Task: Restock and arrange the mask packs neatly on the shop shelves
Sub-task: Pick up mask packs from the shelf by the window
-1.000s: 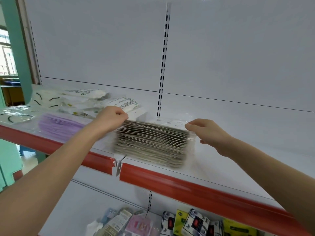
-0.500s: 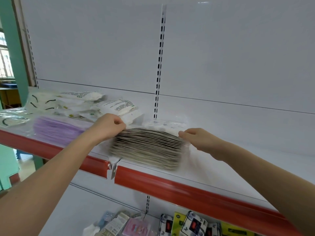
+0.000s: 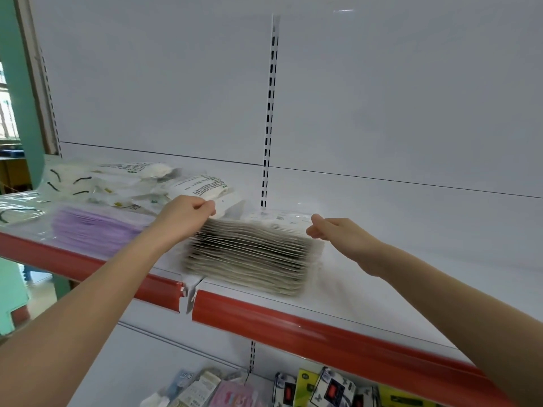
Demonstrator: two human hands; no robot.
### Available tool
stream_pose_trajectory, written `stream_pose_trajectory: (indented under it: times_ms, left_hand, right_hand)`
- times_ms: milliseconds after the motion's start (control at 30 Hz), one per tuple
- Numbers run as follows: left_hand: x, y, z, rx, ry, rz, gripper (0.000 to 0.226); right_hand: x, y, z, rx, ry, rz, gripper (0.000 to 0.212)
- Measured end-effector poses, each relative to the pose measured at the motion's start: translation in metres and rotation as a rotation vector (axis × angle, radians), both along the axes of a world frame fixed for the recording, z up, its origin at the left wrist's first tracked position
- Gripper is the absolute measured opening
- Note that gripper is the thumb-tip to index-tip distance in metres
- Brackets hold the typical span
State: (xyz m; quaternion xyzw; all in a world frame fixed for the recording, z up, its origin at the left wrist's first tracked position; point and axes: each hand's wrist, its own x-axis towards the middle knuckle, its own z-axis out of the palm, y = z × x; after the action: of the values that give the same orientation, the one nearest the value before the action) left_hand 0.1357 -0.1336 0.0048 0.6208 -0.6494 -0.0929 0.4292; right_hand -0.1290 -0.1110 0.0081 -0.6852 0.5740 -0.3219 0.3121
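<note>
Pinching one grey mask pack (image 3: 249, 254), left hand (image 3: 183, 214), right hand (image 3: 335, 232), one purple pack (image 3: 94, 233) beside

The right hand (image 3: 338, 233) has drawn back along the stack of mask packs (image 3: 252, 254); its fingertips now pinch only the top right corner.

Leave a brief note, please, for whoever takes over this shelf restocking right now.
The left hand grips the top left edge of the grey mask pack. The right hand has its fingertips at the pack's top right corner; grip unclear.
The grey mask pack lies on the shelf near the front edge, right of the purple mask pack. The white packs lie heaped behind.
Done: the grey mask pack is on the shelf.
Left: square it up, then probably tidy the white packs.
</note>
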Motion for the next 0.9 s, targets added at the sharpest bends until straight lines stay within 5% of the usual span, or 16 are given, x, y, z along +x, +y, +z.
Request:
stream_pose_trajectory:
  times_ms: [233,467,900]
  left_hand:
    - [0.004,-0.006,-0.005,0.031,-0.155,0.025,0.029]
    - [-0.03,0.014,0.009,-0.276,-0.224,0.095,0.029]
    - [-0.28,0.119,-0.009,-0.197,-0.163,-0.55,0.028]
  right_hand:
    - [0.001,0.0,-0.002,0.007,0.004,0.005,0.046]
    - [-0.016,0.007,0.005,-0.081,0.048,-0.081,0.042]
    - [-0.206,0.096,0.006,-0.271,0.271,-0.32,0.025]
